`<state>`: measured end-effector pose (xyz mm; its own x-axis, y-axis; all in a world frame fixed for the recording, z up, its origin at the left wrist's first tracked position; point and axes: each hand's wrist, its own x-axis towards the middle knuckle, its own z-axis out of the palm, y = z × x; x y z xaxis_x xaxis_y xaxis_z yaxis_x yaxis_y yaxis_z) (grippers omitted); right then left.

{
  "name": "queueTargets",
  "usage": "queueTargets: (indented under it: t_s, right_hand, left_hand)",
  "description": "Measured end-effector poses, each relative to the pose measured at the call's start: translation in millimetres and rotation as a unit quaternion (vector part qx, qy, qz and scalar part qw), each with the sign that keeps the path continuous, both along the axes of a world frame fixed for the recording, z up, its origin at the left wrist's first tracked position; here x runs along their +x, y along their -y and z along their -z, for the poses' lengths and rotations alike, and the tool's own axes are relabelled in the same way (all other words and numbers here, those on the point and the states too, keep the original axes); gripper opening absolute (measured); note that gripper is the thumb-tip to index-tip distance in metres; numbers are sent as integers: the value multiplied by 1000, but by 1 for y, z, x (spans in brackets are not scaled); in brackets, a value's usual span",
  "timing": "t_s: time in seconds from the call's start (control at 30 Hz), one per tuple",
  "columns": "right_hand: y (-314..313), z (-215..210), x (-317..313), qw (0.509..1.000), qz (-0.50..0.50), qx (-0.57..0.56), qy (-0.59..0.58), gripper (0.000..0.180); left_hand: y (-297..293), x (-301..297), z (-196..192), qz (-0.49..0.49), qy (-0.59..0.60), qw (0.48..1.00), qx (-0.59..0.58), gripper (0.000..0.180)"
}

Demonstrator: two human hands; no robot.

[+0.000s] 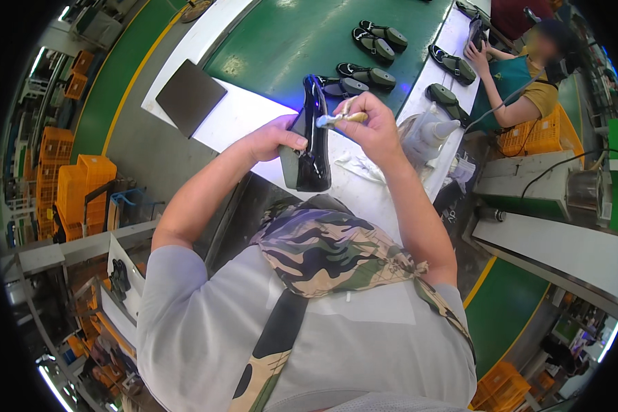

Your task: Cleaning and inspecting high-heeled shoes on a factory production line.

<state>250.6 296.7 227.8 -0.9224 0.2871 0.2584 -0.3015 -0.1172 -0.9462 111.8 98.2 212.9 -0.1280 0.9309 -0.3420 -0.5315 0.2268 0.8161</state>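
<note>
My left hand (273, 140) is closed round a glossy black shoe (317, 147) with a grey sole, its thumb over the side. The shoe stands tilted up over the white tabletop (244, 113), heel end toward me. In my right hand (372, 129) the fingers pinch a small pale tool with a whitish-blue tip (326, 121). That tip meets or nearly meets the shoe's right side. The tool's exact kind is not clear. Beside my right wrist stands a white squeeze bottle (435, 132) with a pointed nozzle.
Several black sandals (374, 47) lie on the green conveyor (281, 41) ahead and along its right edge. A dark flat board (191, 98) lies at the left, and a crumpled white cloth (360, 167) near my right forearm. A co-worker (522, 82) handles a shoe at the right.
</note>
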Motion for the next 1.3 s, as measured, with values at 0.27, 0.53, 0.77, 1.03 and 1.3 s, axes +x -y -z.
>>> queueTargets:
  t_s: [0.27, 0.53, 0.77, 1.03, 1.3]
  right_hand:
    - [9, 7, 31, 994, -96, 37, 43, 27]
    - [-1, 23, 46, 979, -197, 15, 42, 28]
    - [26, 24, 19, 984, -123, -122, 39, 24]
    - [55, 28, 8, 980, -96, -98, 146, 23]
    - [125, 46, -28, 970, -58, -84, 219, 22]
  left_hand:
    - [15, 15, 13, -125, 69, 989, 38, 56]
    - [43, 41, 38, -241, 150, 955, 87, 58]
    - [54, 60, 31, -239, 178, 930, 215, 80]
    - [91, 53, 42, -312, 170, 910, 214, 65]
    - [172, 46, 39, -471, -70, 870, 123, 61]
